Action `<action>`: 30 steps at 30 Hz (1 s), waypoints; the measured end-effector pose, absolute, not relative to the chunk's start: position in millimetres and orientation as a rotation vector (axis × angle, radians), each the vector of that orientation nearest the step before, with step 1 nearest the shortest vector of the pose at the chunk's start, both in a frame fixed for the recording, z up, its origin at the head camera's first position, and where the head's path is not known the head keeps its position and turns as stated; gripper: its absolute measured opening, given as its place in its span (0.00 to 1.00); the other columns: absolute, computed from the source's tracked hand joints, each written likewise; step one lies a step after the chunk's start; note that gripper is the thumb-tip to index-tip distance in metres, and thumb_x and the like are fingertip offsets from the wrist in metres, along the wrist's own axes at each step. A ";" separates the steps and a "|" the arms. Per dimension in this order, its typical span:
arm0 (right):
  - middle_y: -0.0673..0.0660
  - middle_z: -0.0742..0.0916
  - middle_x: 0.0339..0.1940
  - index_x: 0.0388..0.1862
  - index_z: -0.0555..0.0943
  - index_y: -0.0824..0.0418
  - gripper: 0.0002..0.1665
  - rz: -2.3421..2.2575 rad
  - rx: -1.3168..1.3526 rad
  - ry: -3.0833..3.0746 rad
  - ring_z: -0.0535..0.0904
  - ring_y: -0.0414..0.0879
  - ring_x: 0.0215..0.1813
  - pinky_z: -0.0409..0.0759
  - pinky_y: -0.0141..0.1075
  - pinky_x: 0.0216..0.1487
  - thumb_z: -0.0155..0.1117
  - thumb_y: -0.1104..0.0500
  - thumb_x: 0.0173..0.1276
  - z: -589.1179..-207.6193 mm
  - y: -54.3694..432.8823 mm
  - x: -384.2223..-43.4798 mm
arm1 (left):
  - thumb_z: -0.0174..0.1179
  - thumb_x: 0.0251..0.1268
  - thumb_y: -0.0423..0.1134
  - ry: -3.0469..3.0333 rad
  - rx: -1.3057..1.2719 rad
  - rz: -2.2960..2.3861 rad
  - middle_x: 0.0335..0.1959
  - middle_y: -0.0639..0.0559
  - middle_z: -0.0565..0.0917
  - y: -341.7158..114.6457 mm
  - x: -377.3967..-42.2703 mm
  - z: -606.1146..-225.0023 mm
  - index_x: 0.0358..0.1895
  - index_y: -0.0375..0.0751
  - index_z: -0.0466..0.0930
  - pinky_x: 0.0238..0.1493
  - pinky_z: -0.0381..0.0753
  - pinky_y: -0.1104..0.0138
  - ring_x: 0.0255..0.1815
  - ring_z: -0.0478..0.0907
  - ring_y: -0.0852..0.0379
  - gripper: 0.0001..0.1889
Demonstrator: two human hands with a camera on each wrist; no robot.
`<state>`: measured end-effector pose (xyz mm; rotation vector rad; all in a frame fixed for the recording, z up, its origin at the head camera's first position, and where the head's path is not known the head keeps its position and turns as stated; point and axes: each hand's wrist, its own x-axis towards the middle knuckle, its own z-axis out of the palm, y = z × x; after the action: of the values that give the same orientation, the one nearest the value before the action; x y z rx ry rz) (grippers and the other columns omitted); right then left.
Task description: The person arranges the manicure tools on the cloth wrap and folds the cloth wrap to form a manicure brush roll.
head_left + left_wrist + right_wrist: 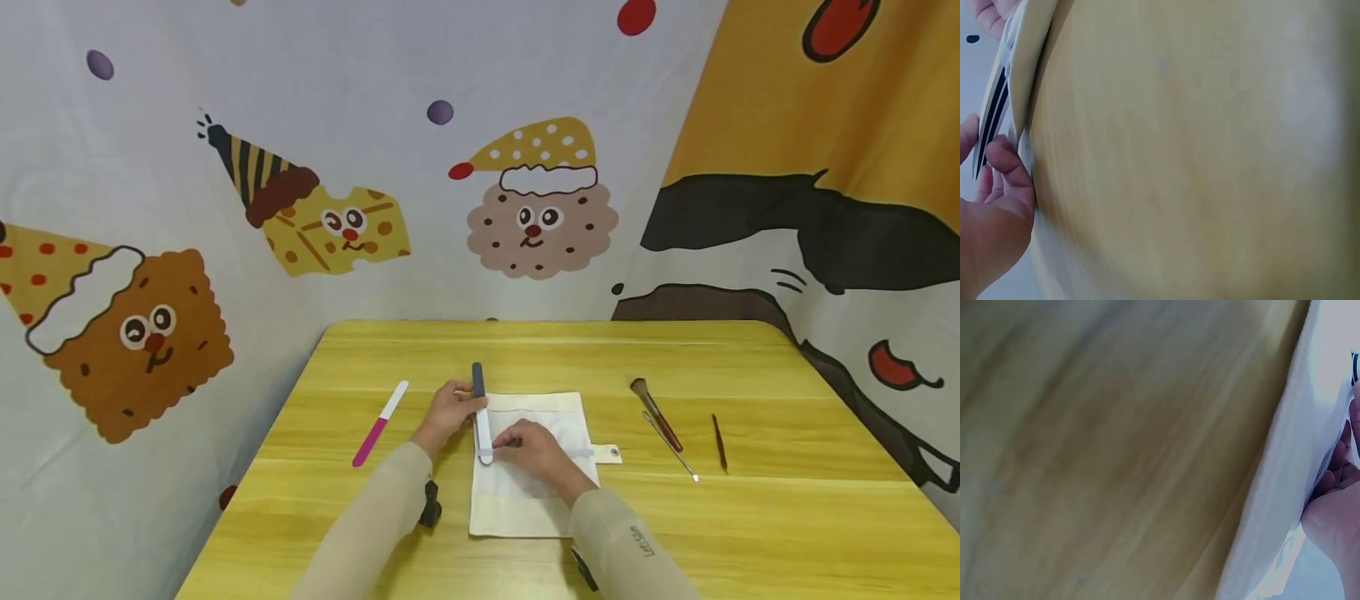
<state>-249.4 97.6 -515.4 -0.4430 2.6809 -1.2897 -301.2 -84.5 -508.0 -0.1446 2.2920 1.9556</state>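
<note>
My left hand [452,408] pinches a nail file [478,383], dark grey at its far half and white at its near half. The file lies along the left side of a cream fabric case [525,521] spread flat, its near end under a pale elastic band [579,452]. At the band, next to the file, my right hand [536,450] has curled fingers pinching it. The left wrist view shows the left hand [1004,219] at the case's edge, with the file [991,115] edge-on. In the right wrist view, the right hand [1338,506] is partly cut off beside the fabric.
Left of the case lies a white and magenta nail file [380,425]. A makeup brush [657,414], a thin metal tool [670,446] and a slim brown stick [719,443] lie to the right. From the case's right edge sticks a snap tab [607,453]. All rest on a wooden table [787,533].
</note>
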 end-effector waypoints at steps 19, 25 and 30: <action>0.48 0.82 0.32 0.32 0.87 0.60 0.03 -1.262 -0.432 2.770 0.74 0.42 0.38 0.74 0.40 0.45 0.69 0.62 0.66 -513.5 96.5 -248.4 | 0.67 0.63 0.31 2.278 -0.027 1.837 0.35 0.42 0.84 -88.5 -290.1 -507.9 0.54 0.28 0.73 0.31 0.77 0.67 0.30 0.79 0.56 0.20; 0.48 0.82 0.32 0.32 0.87 0.61 0.04 -1.291 -0.432 2.794 0.74 0.42 0.38 0.75 0.39 0.45 0.71 0.60 0.64 -518.5 96.5 -249.6 | 0.68 0.62 0.32 2.323 -0.067 1.852 0.37 0.41 0.84 -90.1 -297.7 -507.7 0.55 0.28 0.73 0.32 0.79 0.67 0.31 0.79 0.55 0.21; 0.48 0.82 0.31 0.31 0.87 0.61 0.05 -1.296 -0.470 2.793 0.74 0.41 0.37 0.74 0.38 0.44 0.71 0.60 0.64 -518.9 94.1 -248.4 | 0.68 0.63 0.34 2.415 -0.120 1.848 0.36 0.43 0.82 -93.1 -311.8 -504.0 0.57 0.30 0.74 0.32 0.77 0.66 0.31 0.78 0.53 0.21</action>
<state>-248.4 94.1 -518.9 -0.4703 2.7934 -1.2957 -311.8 -93.1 -504.0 -0.1200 2.4154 1.8476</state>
